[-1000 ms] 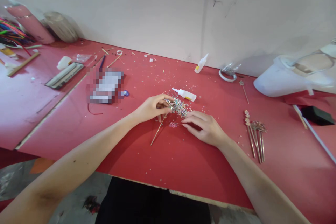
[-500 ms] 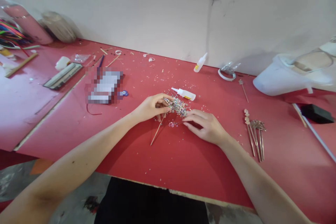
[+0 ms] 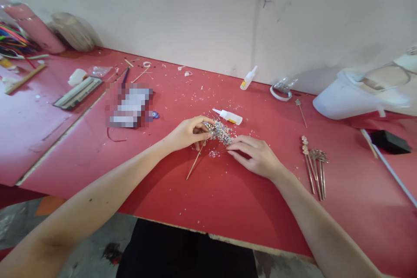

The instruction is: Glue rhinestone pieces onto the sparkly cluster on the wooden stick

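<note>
My left hand [image 3: 194,131] is closed on the upper end of a slim gold hair stick [image 3: 195,160], whose shaft slants down toward me over the red tabletop. The stick's head is hidden by my fingers. Beside those fingertips lies a pile of small glittering rhinestones [image 3: 221,132]. My right hand [image 3: 256,154] rests at the pile's right side, thumb and fingers pinching a thin dark stick-like tool [image 3: 223,152]. Its far end points left at a small cluster of pinkish stones [image 3: 213,153]. Just behind the pile, a white glue bottle [image 3: 230,117] lies on its side.
Several gold hair sticks [image 3: 315,169] with ornate heads lie at the right. A second glue bottle [image 3: 248,78] stands near the wall, left of a white ring [image 3: 280,92]. A white container [image 3: 342,95] and a black block [image 3: 391,142] are farther right. A pixelated object [image 3: 130,106] lies left.
Both hands hold nearly the same pose over the stones. The view has shifted very slightly; no object has visibly been taken or let go.
</note>
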A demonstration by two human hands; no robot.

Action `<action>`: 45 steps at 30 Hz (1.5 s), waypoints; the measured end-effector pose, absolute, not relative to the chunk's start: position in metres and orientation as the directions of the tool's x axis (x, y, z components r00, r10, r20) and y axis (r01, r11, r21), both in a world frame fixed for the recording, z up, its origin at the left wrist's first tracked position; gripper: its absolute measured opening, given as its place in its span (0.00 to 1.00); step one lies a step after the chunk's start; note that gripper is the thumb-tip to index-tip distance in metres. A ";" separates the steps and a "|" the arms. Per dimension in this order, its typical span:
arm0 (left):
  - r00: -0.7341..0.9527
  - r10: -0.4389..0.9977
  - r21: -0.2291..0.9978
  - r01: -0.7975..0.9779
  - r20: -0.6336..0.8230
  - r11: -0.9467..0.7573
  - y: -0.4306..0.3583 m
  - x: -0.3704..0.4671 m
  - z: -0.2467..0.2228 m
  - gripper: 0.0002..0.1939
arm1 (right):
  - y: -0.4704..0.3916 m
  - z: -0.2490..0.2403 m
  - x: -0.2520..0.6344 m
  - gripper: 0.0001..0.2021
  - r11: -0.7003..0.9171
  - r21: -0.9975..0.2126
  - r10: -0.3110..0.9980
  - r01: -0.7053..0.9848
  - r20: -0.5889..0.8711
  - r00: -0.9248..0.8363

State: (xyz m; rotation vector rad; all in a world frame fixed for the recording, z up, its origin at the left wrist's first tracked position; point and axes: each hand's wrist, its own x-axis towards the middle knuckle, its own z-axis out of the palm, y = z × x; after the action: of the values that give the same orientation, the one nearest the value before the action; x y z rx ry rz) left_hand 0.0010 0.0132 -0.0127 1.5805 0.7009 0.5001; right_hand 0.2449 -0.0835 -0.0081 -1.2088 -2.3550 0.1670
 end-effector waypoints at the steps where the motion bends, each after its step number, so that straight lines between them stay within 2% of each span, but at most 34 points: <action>1: 0.718 0.691 0.989 0.147 -0.082 -0.035 0.013 0.001 -0.012 0.23 | -0.083 -0.008 0.245 0.07 0.607 -0.313 0.786 0.730 0.367 -0.497; 8: 0.716 0.692 0.988 0.155 -0.094 -0.026 0.013 0.001 -0.010 0.24 | -0.083 -0.009 0.243 0.07 0.620 -0.253 0.763 0.743 0.415 -0.495; 35: 0.716 0.692 0.987 0.156 -0.092 -0.030 0.013 0.001 -0.011 0.23 | -0.082 -0.010 0.241 0.09 0.601 -0.324 0.790 0.730 0.380 -0.482; 41: 0.723 0.686 0.989 0.143 -0.083 -0.031 0.013 0.001 -0.010 0.24 | -0.082 -0.009 0.240 0.07 0.576 -0.373 0.801 0.727 0.432 -0.414; 45: 0.736 0.672 0.983 0.170 -0.077 -0.073 0.010 0.001 -0.004 0.14 | -0.084 -0.007 0.239 0.07 0.576 -0.386 0.777 0.721 0.533 -0.335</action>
State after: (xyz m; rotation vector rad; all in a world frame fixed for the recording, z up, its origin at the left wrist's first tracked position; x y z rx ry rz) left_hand 0.0006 0.0099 -0.0043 1.6223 0.6911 0.4744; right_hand 0.2389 -0.0842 -0.0067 -1.1887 -2.1145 0.1044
